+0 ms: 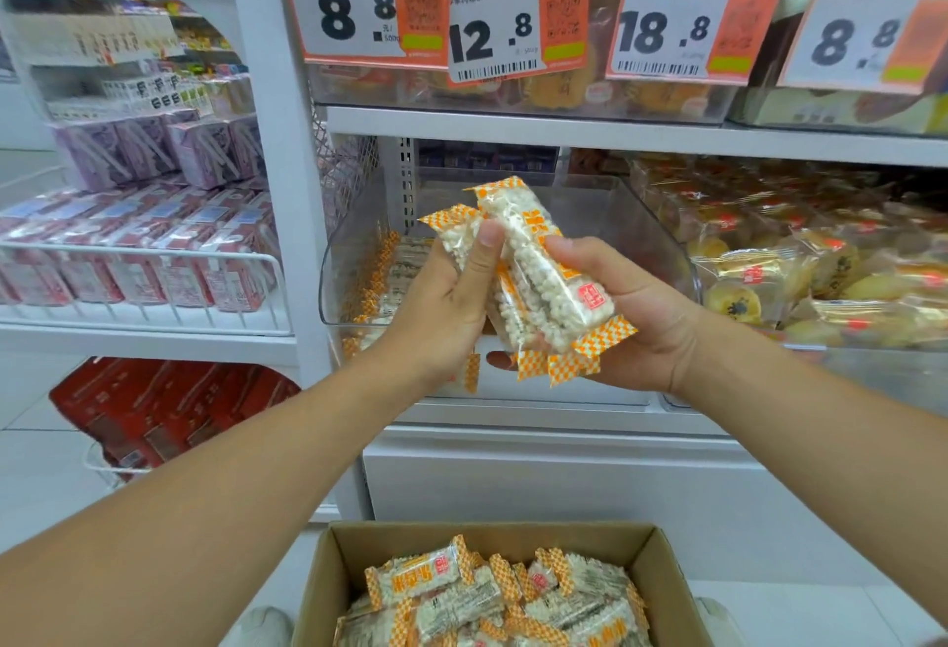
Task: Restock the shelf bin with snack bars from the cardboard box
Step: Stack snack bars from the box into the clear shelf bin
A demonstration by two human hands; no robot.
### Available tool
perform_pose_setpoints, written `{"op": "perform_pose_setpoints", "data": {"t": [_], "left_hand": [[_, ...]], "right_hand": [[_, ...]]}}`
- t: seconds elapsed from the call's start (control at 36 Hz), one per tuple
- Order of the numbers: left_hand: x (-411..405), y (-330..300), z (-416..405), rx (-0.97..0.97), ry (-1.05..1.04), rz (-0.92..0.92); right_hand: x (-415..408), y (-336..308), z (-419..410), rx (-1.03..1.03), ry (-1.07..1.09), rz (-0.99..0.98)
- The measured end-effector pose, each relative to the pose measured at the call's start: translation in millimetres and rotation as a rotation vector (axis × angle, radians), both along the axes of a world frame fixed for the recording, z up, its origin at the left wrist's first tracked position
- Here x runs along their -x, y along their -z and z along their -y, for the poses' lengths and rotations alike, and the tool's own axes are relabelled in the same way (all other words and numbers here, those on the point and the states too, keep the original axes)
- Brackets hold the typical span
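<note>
From the head camera, the restock looks only partly done: the clear plastic shelf bin [667, 256] holds a row of orange-and-white wrapped snack bars [382, 277] along its left side, while most of its floor is bare, and the cardboard box [672, 590] below is well filled with more of the same bars [492, 595]. A bundle of puffed-rice snack bars [538, 287] is held between both hands just in front of the bin's front wall, not yet inside it. The left hand [446, 302] grips the bundle with its thumb pressed across the top, and the right hand [626, 307] cups it from below with its fingers curled around the wrappers. Judging by the box, many more loads remain. The bin sits on a white metal shelf [564, 133] beside a neighbouring bin of yellow wrapped pastries [769, 277]. Orange price tags [359, 5] reading 8.8, 12.8, 18.8 and 8.8 hang above. To the left, wire racks [154, 282] carry purple and pink cartons, and the floor is pale tile.
</note>
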State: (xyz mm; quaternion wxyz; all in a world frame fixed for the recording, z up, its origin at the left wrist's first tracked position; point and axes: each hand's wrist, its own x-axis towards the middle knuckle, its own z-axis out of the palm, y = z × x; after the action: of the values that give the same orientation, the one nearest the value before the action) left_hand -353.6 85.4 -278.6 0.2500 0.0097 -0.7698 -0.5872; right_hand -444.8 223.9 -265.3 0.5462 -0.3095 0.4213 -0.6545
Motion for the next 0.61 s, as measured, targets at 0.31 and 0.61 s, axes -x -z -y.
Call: {"op": "perform_pose_setpoints", "data": {"t": [0.31,0.61], "left_hand": [[-4,26,70,0.978,-0.263,0.487],[1,31,73,1.026,-0.258,0.568]], "right_hand": [[52,-29,15,-0.589,0.528,-0.812],[122,7,84,-1.039,0.006,-1.639]]}}
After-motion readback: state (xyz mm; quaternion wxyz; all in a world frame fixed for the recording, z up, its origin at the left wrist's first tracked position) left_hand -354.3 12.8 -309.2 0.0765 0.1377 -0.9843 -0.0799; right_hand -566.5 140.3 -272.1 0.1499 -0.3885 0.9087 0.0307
